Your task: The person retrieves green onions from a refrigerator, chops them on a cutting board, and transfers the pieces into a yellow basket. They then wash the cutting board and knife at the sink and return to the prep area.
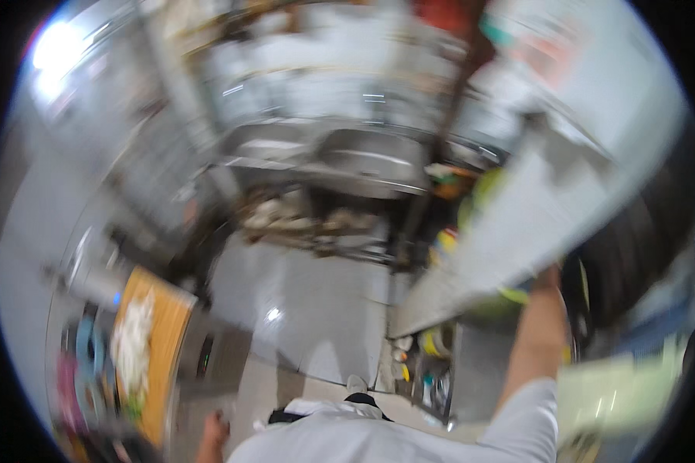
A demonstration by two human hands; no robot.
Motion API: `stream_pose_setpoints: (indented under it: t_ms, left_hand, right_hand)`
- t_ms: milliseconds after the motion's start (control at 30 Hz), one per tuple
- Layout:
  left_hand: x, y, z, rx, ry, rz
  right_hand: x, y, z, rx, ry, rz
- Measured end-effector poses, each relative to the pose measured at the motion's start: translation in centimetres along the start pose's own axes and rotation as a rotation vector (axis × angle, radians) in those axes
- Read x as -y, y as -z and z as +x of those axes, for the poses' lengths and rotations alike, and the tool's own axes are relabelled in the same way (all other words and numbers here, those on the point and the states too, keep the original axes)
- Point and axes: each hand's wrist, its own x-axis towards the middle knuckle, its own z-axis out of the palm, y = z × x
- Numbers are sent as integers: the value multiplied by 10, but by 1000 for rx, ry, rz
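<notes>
My right arm stretches forward on the right, and my right hand point(547, 275) reaches the near edge of a large white panel point(515, 214), which looks like a cabinet or refrigerator door. The fingers are blurred and partly hidden there, so I cannot tell whether they grip the edge. Low at the left, my left hand point(214, 429) hangs beside a counter with its fingers apparently curled. Nothing is visible in it, though blur hides detail. Left of that hand lies a wooden cutting board point(171, 324), with a pile of white cut food point(133, 341) and some green pieces point(134, 405) on it.
A double-bowl steel sink point(370, 153) stands ahead, with pale items point(278, 214) on a low rack beneath. Grey tiled floor point(301, 295) lies before me. Blue items point(90, 347) sit left of the board. Shelves with bottles or packets point(434, 385) are low at the right.
</notes>
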Motion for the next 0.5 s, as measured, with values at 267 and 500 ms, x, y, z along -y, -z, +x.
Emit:
stream_pose_setpoints:
  t_ms: [267, 500]
  left_hand:
    - [20, -36, -96, -266, 194, 52]
    - [37, -46, -101, -174, 344, -11]
  right_hand:
    - [109, 8, 22, -49, -32, 383]
    - [229, 31, -73, -88, 56, 640]
